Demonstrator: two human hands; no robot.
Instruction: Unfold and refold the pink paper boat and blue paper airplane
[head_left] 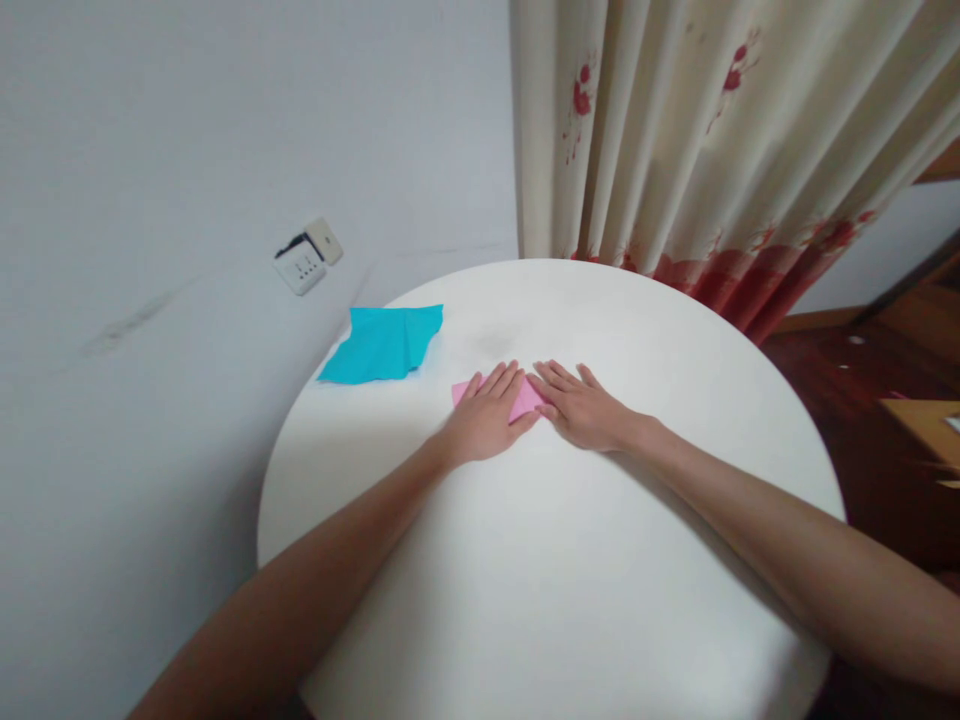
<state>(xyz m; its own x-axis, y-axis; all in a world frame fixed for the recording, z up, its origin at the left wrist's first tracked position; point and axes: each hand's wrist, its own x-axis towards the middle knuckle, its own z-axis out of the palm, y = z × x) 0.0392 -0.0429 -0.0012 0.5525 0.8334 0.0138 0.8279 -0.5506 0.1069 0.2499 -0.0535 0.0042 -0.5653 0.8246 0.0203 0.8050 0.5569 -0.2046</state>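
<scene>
both hands lie flat, palms down, on a small pink paper [523, 402] near the middle of a round white table [570, 600], a little toward its far side; the left hand [487, 420] covers most of the sheet, its fingers spread and stretched forward with nothing clenched, so that only a pink corner shows past its fingertips on the left and a pink strip shows in the gap between the two hands; the right hand [585, 408] rests just beside it, also open and flat, its fingers pointing left toward the other hand and its fingertips touching the paper's right edge or perhaps lying on it, the view is too small to tell which; neither hand grasps the sheet, they only press on it; a crumpled or folded blue paper [382, 345] lies on the table's far left edge, well apart from the hands; behind the table a white wall carries a socket plate [306, 262], and a cream curtain with red flowers [697, 150] hangs to the right of it, its hem close to the table's far rim
</scene>
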